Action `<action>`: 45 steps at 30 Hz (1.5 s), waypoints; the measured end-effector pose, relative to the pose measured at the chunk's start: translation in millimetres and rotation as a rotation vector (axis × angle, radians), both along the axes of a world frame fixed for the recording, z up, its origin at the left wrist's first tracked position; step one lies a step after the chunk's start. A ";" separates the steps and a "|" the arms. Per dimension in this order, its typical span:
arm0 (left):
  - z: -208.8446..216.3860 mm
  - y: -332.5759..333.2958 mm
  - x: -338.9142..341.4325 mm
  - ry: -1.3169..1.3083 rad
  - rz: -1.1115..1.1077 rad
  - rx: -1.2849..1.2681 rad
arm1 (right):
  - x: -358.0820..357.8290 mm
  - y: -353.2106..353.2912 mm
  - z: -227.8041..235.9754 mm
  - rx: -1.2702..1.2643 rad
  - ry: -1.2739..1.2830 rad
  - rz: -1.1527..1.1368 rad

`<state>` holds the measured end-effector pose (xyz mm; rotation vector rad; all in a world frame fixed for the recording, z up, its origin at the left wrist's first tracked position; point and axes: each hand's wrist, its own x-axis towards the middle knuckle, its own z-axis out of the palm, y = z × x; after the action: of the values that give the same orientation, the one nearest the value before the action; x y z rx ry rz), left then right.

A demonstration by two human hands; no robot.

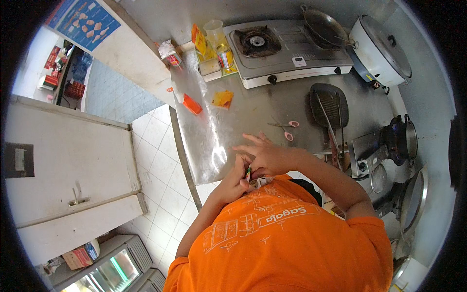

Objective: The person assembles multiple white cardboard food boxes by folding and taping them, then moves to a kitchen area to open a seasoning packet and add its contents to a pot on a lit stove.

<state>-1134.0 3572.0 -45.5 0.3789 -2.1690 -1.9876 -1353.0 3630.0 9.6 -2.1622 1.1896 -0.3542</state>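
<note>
White tiles (168,160) cover the floor to the left of a metal tabletop (272,109), as I see it from the side of this kitchen. On the tabletop's left part lie an orange packet (192,104) and, just right of it, a flat yellow packet (222,99). Nearer the person, right at the edge, the left hand (235,180) has its fingers curled closed on a small, slim item (248,173), green and white, held up in front of the orange shirt (287,228). It sits between the two hands, its upper part showing beside the left fingers, its lower end too hidden to tell. The right hand (270,158) comes over from the right, some fingers stretched out above the item; whether the others grip it, I cannot tell. Farther right, scissors (283,126) with pink handles lie beyond that hand, then a dark grill pan (329,103) with tongs (331,124) across it.
</note>
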 end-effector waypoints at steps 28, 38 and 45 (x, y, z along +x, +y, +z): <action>14.9 12.3 2.8 -0.133 0.293 0.697 | 18.5 25.6 5.7 0.116 -0.082 -0.242; -34.0 -21.9 -22.6 0.002 0.132 0.529 | 20.4 21.5 -10.2 0.234 -0.022 -0.326; -19.5 -28.3 -29.8 -0.143 -0.062 0.553 | 4.3 41.6 1.6 0.263 -0.043 -0.384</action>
<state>-1163.8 3543.6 -65.0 0.5441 -1.6787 -2.6529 -1348.7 3671.5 11.3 -1.6917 1.5355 -0.3799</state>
